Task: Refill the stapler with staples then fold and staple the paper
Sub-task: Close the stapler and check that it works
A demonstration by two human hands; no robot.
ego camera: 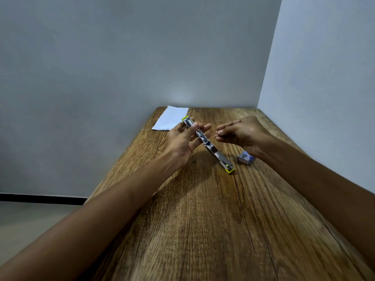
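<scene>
While the stapler (pixel 207 141) lies swung fully open, its metal channel exposed and yellow trim showing at both ends, the refill looks under way but not finished: I cannot see a strip of staples seated in the channel, and the blur makes that hard to settle. The left hand (pixel 183 141) holds the stapler near its far end, its grip loose, thumb and fingers spread along the body rather than clamped. The near end rests on the wooden surface (pixel 203 220), so the tool slopes upward away from the person. Its long axis runs diagonally, from near-right down on the wood to far-left up in the hand.

The right hand (pixel 241 132) hovers just beside the stapler's middle, fingertips pinched together; whether staples sit between them is too small to tell. A small staple box (pixel 246 158) sits on the surface near that wrist. The paper (pixel 171 118) lies flat at the far edge against the wall, apparently unfolded, so loading, closing, folding and stapling all seem left to do.
</scene>
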